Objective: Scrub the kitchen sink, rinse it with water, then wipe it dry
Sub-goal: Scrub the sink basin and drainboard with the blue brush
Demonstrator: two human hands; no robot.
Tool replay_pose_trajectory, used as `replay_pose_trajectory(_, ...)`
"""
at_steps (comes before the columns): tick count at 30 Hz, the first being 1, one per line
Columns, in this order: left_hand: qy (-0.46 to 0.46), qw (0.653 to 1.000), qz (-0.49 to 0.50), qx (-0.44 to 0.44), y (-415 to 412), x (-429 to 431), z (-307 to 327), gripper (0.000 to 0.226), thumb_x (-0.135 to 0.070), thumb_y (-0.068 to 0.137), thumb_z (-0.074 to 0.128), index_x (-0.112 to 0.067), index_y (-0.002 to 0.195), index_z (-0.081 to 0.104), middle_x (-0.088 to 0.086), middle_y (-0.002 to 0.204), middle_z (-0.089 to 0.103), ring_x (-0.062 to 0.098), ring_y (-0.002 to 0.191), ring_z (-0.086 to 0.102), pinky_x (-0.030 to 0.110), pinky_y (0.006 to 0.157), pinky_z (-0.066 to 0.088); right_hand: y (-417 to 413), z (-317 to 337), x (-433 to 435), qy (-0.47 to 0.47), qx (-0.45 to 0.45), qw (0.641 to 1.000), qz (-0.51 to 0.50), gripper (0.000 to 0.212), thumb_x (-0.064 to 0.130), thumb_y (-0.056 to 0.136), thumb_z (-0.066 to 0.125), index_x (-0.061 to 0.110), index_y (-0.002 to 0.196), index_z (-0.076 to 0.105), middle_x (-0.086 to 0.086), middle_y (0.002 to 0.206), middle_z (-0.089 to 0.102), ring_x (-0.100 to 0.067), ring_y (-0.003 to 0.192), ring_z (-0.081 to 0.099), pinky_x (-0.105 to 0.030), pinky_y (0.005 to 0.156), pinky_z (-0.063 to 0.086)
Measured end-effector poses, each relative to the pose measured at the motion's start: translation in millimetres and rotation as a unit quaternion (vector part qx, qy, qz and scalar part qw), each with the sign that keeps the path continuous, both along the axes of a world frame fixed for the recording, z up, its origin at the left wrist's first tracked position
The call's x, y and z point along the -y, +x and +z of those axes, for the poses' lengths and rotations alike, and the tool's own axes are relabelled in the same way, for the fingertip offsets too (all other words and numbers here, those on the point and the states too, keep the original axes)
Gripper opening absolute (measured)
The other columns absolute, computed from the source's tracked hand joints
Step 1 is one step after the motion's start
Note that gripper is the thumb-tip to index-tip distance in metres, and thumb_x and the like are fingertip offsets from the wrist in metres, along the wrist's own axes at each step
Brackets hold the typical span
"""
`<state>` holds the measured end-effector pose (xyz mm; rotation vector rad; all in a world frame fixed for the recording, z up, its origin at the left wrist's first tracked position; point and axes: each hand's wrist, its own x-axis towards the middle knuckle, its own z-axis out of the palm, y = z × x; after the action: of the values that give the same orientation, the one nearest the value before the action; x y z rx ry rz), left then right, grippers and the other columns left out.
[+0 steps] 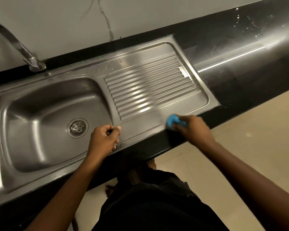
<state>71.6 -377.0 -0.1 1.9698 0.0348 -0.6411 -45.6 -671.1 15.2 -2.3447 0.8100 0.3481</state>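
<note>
A person's right hand (193, 129) pressed a blue cloth (173, 121) onto the front rim of a stainless steel sink (40, 104), its fingers curled tight around the cloth, just below the ribbed drainboard (150, 87). The left hand (105, 139) rested on the rim beside the basin, fingers curled into a loose empty fist. The black tabletop (240, 52) lay beyond the right fingers.

The single head camera looks steeply down from close above the front edge of the worktop (250, 52), toward the back wall (57, 22).
</note>
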Motion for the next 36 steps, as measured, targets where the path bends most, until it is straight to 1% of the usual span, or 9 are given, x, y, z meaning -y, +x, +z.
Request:
replay_pose_trajectory(3, 0.003, 1.000, -0.008, -0.002, -1.8, 6.1, -0.7, 0.028, -0.029, 0.102, 0.064, -0.007, 0.087, 0.071, 0.008, 0.064, 0.067, 0.016, 0.049, 0.055, 0.026, 0.046, 0.043, -8.1, 7.8, 47.0, -0.042, 0.027, 0.996, -0.068, 0.052, 0.039, 0.097, 0.069, 0.021, 0.145, 0.058, -0.010, 0.133, 0.068, -0.018, 0.107, 0.066, -0.039, 0.091, 0.057)
replay_pose_trajectory(6, 0.002, 1.000, -0.014, -0.003, -3.8, 12.6, -1.2, 0.028, -0.029, 0.102, 0.064, -0.007, 0.087, 0.071, 0.006, 0.063, 0.067, 0.014, 0.049, 0.055, 0.023, 0.045, 0.044, 0.2, 5.7, 48.3, -0.047, 0.034, 0.993, -0.102, 0.052, 0.037, 0.097, 0.071, 0.019, 0.145, 0.059, -0.011, 0.131, 0.069, -0.016, 0.101, 0.065, -0.035, 0.087, 0.056)
replay_pose_trajectory(10, 0.004, 1.000, -0.028, -0.002, -5.6, 25.2, -0.8, 0.027, -0.028, 0.103, 0.064, -0.007, 0.086, 0.071, 0.005, 0.063, 0.066, 0.014, 0.049, 0.055, 0.022, 0.045, 0.044, 18.2, -3.6, -12.8, 0.022, 0.039, 0.998, -0.050, 0.048, 0.041, 0.098, 0.068, 0.026, 0.143, 0.059, -0.003, 0.130, 0.068, -0.012, 0.101, 0.066, -0.037, 0.092, 0.059)
replay_pose_trajectory(14, 0.004, 0.999, -0.032, 0.002, -4.1, 36.6, -0.8, 0.028, -0.030, 0.103, 0.064, -0.010, 0.085, 0.071, 0.005, 0.063, 0.067, 0.015, 0.049, 0.055, 0.024, 0.046, 0.045, 27.2, -7.3, -49.6, 0.030, 0.030, 0.998, 0.037, 0.048, 0.042, 0.099, 0.066, 0.027, 0.145, 0.059, -0.001, 0.134, 0.067, -0.019, 0.109, 0.068, -0.038, 0.096, 0.056)
replay_pose_trajectory(19, 0.002, 0.999, -0.033, -0.002, -1.9, 47.5, -2.2, 0.027, -0.029, 0.103, 0.064, -0.010, 0.085, 0.071, 0.006, 0.064, 0.067, 0.018, 0.050, 0.056, 0.028, 0.046, 0.045, 7.8, 0.4, 50.7, -0.013, 0.035, 0.997, -0.066, 0.048, 0.042, 0.100, 0.066, 0.027, 0.144, 0.058, -0.004, 0.126, 0.070, -0.008, 0.093, 0.064, -0.034, 0.085, 0.057)
replay_pose_trajectory(23, 0.011, 0.999, -0.038, 0.005, -4.4, 58.8, -1.8, 0.027, -0.029, 0.103, 0.064, -0.010, 0.085, 0.071, 0.008, 0.065, 0.067, 0.016, 0.051, 0.056, 0.026, 0.047, 0.045, -0.5, 11.0, 125.0, -0.088, 0.036, 0.988, -0.123, 0.052, 0.039, 0.099, 0.069, 0.021, 0.146, 0.058, -0.013, 0.129, 0.070, -0.021, 0.105, 0.069, -0.044, 0.091, 0.060)
replay_pose_trajectory(26, 0.012, 0.999, -0.034, 0.005, -4.4, 66.9, -1.8, 0.027, -0.030, 0.103, 0.064, -0.010, 0.087, 0.071, 0.008, 0.066, 0.068, 0.016, 0.051, 0.056, 0.025, 0.048, 0.046, 3.6, 7.9, 124.5, -0.090, 0.042, 0.984, -0.147, 0.050, 0.039, 0.099, 0.068, 0.020, 0.146, 0.059, -0.013, 0.129, 0.070, -0.026, 0.108, 0.070, -0.048, 0.094, 0.059)
replay_pose_trajectory(32, 0.018, 0.999, -0.035, 0.003, -2.1, 88.2, -4.7, 0.029, -0.031, 0.103, 0.063, -0.009, 0.086, 0.071, 0.006, 0.064, 0.067, 0.015, 0.049, 0.056, 0.026, 0.047, 0.045, 18.8, -10.9, 21.2, 0.019, 0.064, 0.997, -0.043, 0.046, 0.045, 0.099, 0.065, 0.029, 0.142, 0.062, 0.000, 0.132, 0.069, -0.021, 0.109, 0.069, -0.045, 0.099, 0.057)
replay_pose_trajectory(36, 0.022, 0.999, -0.040, 0.010, 2.9, 99.7, -5.2, 0.030, -0.032, 0.103, 0.063, -0.009, 0.086, 0.072, 0.007, 0.064, 0.068, 0.017, 0.050, 0.057, 0.029, 0.049, 0.046, 41.0, -24.7, -23.4, 0.033, 0.080, 0.994, 0.072, 0.044, 0.048, 0.099, 0.063, 0.035, 0.141, 0.061, 0.006, 0.132, 0.070, -0.018, 0.109, 0.069, -0.042, 0.093, 0.058)
